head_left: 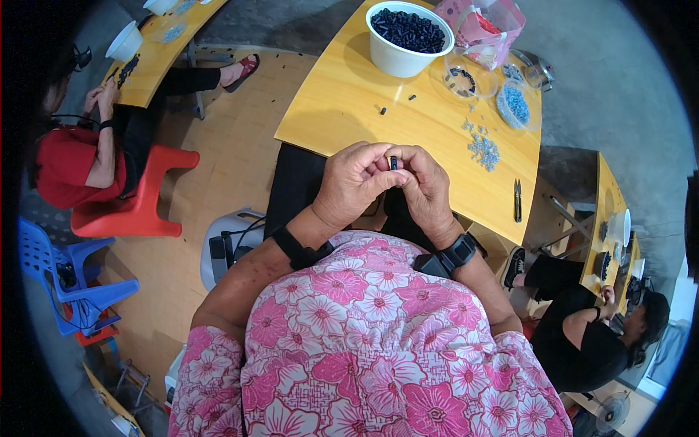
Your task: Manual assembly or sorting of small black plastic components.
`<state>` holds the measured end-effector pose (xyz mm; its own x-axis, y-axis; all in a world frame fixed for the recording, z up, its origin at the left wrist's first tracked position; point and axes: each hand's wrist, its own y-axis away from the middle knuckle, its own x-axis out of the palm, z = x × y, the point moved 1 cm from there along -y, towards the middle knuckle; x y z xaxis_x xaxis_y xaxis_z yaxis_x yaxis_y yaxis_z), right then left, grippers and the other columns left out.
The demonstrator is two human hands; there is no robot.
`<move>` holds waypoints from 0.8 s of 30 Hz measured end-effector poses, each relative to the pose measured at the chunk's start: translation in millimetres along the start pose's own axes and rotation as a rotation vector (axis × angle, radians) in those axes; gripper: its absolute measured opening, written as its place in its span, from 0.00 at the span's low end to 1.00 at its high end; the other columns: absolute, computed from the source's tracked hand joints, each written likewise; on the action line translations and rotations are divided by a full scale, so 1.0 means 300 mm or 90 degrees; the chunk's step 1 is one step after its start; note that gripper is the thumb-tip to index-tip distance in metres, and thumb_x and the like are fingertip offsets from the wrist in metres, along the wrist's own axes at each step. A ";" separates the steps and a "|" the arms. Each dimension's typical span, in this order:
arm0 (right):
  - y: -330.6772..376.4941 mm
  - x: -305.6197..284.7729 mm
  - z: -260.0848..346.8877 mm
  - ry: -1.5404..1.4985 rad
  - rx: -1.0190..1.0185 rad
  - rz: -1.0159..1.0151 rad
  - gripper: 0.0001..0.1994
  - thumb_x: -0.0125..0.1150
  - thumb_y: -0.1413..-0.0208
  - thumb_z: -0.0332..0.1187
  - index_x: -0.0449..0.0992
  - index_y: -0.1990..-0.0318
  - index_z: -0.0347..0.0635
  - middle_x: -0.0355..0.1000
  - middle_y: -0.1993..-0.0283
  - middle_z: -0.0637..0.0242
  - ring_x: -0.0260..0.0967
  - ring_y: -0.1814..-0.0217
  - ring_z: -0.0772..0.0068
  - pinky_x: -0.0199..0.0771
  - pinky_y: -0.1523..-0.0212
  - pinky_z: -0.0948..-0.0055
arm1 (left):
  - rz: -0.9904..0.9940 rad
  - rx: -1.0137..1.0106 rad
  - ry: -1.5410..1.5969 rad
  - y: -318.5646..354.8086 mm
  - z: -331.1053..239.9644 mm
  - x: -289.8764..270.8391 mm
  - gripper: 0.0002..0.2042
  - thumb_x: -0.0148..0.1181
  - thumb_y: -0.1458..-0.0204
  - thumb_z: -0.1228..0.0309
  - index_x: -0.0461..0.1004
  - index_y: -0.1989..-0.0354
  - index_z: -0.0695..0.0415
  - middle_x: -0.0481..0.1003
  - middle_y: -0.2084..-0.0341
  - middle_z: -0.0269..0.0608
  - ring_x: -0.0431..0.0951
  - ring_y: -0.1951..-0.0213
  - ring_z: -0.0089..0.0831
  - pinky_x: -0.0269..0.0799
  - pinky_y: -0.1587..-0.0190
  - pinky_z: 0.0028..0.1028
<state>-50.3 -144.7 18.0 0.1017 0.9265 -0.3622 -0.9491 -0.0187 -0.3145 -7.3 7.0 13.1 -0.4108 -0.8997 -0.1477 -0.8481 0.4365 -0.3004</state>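
Note:
Just beyond the near edge of the yellow table [328,120], my two hands meet fingertip to fingertip. Between them is a small black cylindrical piece [394,162], pinched upright. My left hand [353,182] is closed around its left side, and the thumb and forefinger of my right hand [428,191] press on it from the right. Fingers cover its lower end. Two similar loose black pieces [383,111] lie on the table ahead. A white tub [400,64] full of such pieces stands at the far edge. Black tweezers [518,200] rest to the right.
Clear bowl [502,109] with blue bits, scattered pale-blue bits [484,151], clear dish [473,87] and pink bag [502,33] occupy the table's right. A person in red [80,164] sits left near a blue chair [84,284]; another in black [582,342] sits right.

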 end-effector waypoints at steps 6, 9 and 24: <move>-0.006 -0.077 0.028 0.068 -0.015 -0.021 0.10 0.56 0.46 0.28 0.71 0.57 0.40 0.68 0.66 0.61 0.68 0.65 0.64 0.69 0.62 0.71 | 0.060 -0.047 0.068 -0.016 -0.006 0.023 0.23 0.65 0.54 0.78 0.70 0.47 0.62 0.72 0.70 0.30 0.72 0.69 0.16 0.70 0.65 0.17; 0.018 -0.173 0.025 0.141 0.012 -0.004 0.11 0.58 0.47 0.28 0.72 0.56 0.40 0.68 0.67 0.62 0.68 0.65 0.66 0.68 0.63 0.71 | 0.080 -0.137 0.102 -0.001 -0.001 -0.003 0.25 0.57 0.50 0.82 0.65 0.41 0.61 0.70 0.66 0.32 0.72 0.67 0.16 0.70 0.60 0.16; 0.813 -0.617 -0.185 0.390 0.430 -0.402 0.14 0.58 0.48 0.24 0.72 0.52 0.35 0.70 0.70 0.70 0.66 0.68 0.81 0.68 0.64 0.79 | 0.225 -0.142 0.021 -0.047 0.063 0.037 0.14 0.54 0.44 0.77 0.73 0.48 0.59 0.71 0.67 0.29 0.71 0.66 0.16 0.71 0.63 0.18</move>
<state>-284.1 -341.5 -40.3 0.5783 0.3505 -0.7368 -0.6226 0.7731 -0.1209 6.3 -9.1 -2.0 -0.6974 -0.6953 -0.1740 -0.7028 0.7110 -0.0243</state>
